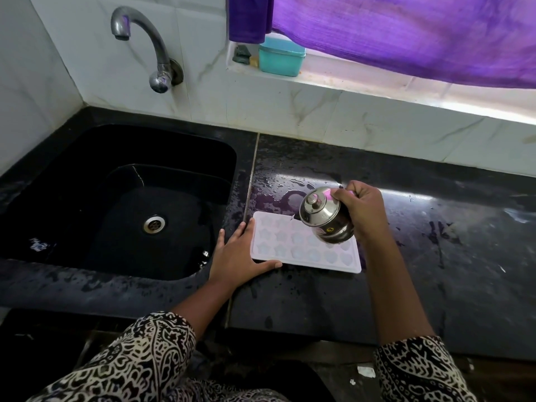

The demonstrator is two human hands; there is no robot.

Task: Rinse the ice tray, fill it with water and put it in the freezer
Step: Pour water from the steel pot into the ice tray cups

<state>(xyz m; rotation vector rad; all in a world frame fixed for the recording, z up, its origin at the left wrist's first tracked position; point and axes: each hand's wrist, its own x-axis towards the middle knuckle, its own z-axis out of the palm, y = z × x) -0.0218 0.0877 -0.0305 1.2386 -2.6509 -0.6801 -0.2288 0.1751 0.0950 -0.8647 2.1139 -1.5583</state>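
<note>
A white ice tray (290, 245) with several star-shaped cells lies flat on the wet black counter (420, 256), just right of the sink. My left hand (240, 256) rests open against the tray's left edge, with the thumb along its front edge. My right hand (365, 210) grips a small lidded steel pot (324, 217) and holds it tilted over the tray's far right part. A thin stream leaves the pot's spout towards the cells.
A black sink (95, 172) with a steel drain (154, 224) lies to the left, under a curved steel tap (145, 42) on the tiled wall. A teal box (280, 58) stands on the window ledge beneath a purple curtain (406, 30).
</note>
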